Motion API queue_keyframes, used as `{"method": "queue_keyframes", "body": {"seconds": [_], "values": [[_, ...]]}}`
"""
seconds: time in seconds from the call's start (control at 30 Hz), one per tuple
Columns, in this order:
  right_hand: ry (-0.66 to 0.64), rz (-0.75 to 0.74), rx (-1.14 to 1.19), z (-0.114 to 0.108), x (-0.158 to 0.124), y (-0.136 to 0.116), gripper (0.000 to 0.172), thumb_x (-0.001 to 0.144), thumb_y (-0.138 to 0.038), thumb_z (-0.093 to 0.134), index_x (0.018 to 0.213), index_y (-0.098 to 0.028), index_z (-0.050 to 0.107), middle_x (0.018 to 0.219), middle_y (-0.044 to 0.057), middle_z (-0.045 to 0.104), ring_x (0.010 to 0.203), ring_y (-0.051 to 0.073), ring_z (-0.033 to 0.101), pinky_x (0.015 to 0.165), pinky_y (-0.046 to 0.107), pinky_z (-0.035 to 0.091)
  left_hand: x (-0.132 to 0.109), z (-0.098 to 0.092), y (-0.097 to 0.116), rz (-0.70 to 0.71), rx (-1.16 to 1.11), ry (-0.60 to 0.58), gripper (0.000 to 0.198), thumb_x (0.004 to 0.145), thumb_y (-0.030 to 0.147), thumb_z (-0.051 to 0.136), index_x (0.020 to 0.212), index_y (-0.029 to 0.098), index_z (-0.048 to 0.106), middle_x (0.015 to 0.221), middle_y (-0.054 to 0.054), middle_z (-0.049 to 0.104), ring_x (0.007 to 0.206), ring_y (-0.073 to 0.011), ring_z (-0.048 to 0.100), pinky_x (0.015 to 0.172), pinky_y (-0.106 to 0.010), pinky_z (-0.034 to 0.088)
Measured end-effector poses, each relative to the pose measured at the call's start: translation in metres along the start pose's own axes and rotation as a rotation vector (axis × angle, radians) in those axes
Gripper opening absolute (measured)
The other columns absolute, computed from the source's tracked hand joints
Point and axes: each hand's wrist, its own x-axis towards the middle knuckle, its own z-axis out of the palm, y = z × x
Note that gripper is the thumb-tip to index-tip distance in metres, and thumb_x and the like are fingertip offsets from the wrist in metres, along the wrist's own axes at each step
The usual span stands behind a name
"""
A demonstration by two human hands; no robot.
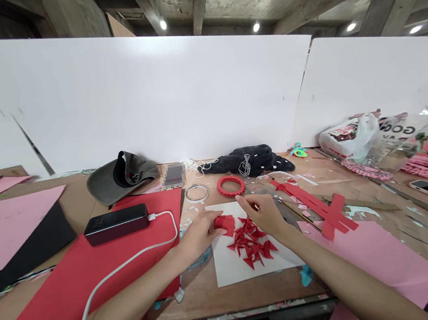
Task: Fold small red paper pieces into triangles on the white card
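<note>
Wooden desk (pixel 190 307) holds a white sheet (pixel 233 269). Small red paper shapes (pixel 249 242) lie in a pile on the sheet. Just above the pile, the left hand (pixel 196 235) pinches a red paper piece (pixel 224 224). The right hand (pixel 263 215) is bent over the piece, but I cannot tell if it grips. Behind the sheet sits a red ring (pixel 231 185).

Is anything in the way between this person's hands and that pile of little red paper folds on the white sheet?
Nothing visible is. The left hand holds a red folded paper piece right beside the pile of red paper folds on the white sheet. The right hand is just above the pile.
</note>
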Motion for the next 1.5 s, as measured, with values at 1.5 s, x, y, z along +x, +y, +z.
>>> {"method": "queue_keyframes", "body": {"seconds": [1.5], "values": [[-0.233, 0.05, 0.452, 0.009, -0.003, -0.005, 0.008, 0.075, -0.017, 0.055, 0.079, -0.019, 0.061, 0.085, 0.003, 0.064, 0.081, 0.015, 0.061, 0.06, 0.023, 0.05, 0.011, -0.017, 0.021, -0.28, -0.772, -0.1, 0.041, 0.078, 0.052, 0.056, 0.087, 0.012, 0.063, 0.082, -0.008, 0.067, 0.073, -0.0185, 0.065, 0.065, -0.029, 0.051]]}}
